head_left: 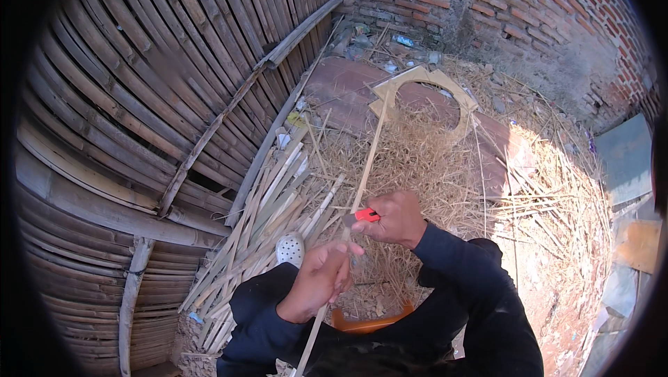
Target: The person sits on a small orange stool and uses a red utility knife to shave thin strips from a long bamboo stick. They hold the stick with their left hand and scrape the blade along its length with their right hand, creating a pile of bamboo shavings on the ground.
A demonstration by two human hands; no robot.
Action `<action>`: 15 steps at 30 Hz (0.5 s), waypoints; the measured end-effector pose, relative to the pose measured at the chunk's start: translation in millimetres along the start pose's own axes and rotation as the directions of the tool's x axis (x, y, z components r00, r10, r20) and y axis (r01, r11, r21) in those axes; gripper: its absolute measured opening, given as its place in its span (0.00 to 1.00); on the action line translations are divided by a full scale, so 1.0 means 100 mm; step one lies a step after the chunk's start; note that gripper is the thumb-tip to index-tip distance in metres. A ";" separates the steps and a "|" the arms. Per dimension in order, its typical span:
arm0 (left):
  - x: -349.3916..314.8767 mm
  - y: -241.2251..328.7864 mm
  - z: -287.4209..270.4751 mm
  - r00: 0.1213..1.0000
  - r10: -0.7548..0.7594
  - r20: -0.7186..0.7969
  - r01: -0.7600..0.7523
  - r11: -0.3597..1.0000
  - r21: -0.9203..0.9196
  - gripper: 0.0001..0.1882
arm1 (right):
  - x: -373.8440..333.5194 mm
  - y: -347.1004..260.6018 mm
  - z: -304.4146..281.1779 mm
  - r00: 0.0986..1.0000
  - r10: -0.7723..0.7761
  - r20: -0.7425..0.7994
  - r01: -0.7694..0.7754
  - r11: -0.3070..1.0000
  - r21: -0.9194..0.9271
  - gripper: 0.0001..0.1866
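A long, thin bamboo strip [371,153] runs from the lower edge up toward the far middle, slanting slightly right. My left hand [320,277] is closed around its near part, with the thumb and a finger along the strip. Just beyond, my right hand [398,218] grips a knife with a red handle [367,215]. Its short dark blade lies against the strip. The fingers of the right hand hide most of the handle.
Split bamboo strips [261,220] are piled at left beside a bamboo-slat wall [139,78]. Dry shavings [424,147] cover the ground ahead, near a board with a round hole [463,95]. A brick wall [529,22] stands behind. One white perforated shoe [290,249] shows by my left hand.
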State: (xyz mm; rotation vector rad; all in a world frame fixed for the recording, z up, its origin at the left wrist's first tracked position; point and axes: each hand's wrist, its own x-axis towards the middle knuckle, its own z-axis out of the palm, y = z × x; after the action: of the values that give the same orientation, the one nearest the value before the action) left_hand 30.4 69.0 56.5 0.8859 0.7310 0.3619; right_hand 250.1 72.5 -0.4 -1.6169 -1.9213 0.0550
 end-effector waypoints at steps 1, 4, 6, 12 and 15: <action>-0.01 -0.01 0.00 1.000 -0.007 0.005 0.007 1.000 0.006 0.17 | -0.01 -0.02 -0.01 0.999 -0.045 -0.011 0.045 0.999 0.028 0.29; -0.07 -0.10 -0.05 0.997 -0.048 0.056 0.046 0.998 0.030 0.17 | 0.19 0.58 -0.04 0.946 0.321 -0.043 -0.323 0.945 -0.048 0.34; -0.15 -0.14 -0.05 0.992 -0.036 0.125 0.025 0.996 0.088 0.17 | 0.25 0.98 -0.15 0.918 0.362 -0.161 -0.389 0.900 -0.195 0.39; -0.30 -0.25 -0.07 0.956 -0.147 0.252 0.086 0.967 0.239 0.18 | 0.19 2.17 -0.54 0.646 0.651 -0.398 -0.733 0.676 -0.082 0.45; -0.31 -0.31 -0.10 0.974 -0.119 0.193 0.077 0.975 0.209 0.18 | -0.03 2.42 -0.63 0.522 0.707 -0.478 -0.788 0.614 0.048 0.46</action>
State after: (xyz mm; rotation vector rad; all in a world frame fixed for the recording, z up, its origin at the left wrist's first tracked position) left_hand 1.8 39.1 40.9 1.0554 0.6244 0.1067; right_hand 492.6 107.9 -49.6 -2.2430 -0.7627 -0.1384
